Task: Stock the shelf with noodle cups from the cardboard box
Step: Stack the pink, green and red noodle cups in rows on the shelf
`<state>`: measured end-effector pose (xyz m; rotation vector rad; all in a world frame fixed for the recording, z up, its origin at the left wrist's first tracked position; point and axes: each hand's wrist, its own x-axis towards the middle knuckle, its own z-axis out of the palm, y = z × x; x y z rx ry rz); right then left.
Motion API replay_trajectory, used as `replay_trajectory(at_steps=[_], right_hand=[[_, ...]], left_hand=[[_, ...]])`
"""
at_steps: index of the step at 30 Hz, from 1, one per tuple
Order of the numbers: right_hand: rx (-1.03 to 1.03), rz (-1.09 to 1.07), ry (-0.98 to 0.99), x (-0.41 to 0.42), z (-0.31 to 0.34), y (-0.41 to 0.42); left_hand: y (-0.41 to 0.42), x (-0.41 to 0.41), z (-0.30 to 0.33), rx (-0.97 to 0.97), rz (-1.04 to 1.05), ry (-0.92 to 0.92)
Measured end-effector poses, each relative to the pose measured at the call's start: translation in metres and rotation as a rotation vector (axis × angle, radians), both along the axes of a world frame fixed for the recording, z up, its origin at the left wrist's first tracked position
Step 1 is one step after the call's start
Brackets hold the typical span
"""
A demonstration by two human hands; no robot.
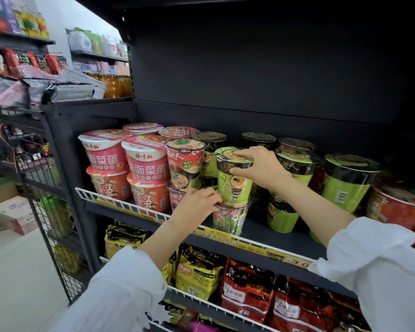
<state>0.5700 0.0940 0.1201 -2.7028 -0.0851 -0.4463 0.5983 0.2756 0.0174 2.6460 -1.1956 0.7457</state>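
The left hand (197, 202) hides the lower cup's (230, 219) rim; far shelves (22, 41) are blurred.
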Motion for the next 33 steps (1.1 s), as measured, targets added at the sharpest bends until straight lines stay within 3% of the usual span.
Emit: replay_trajectory(at_steps=[5,10,13,16,18,25,33], right_hand=[[-0.022,-0.010,-0.003,0.005,-0.001,0.004],[-0.008,-0.007,0.005,0.009,-0.001,0.017],[0.011,0.013,0.023,0.011,0.001,0.020],[0.033,0.040,0.042,0.006,0.006,0.016],[0.033,0.069,0.026,0.002,0.006,0.014],[0.212,0.052,-0.065,-0.004,-0.013,0.020],[0.222,0.081,-0.140,-0.004,-0.007,0.030]], left_hand=[[0.006,0.001,0.010,0.166,-0.084,-0.223],[0.022,0.010,0.011,0.298,-0.056,-0.319],[0.019,0.007,0.009,0.242,-0.027,-0.270],[0.018,0.008,0.014,0.038,-0.015,0.023],[0.022,0.015,0.015,-0.023,-0.033,0.122],[0.023,0.017,0.018,0.162,0.082,0.131],[0.007,0.002,0.011,-0.069,0.005,0.093]])
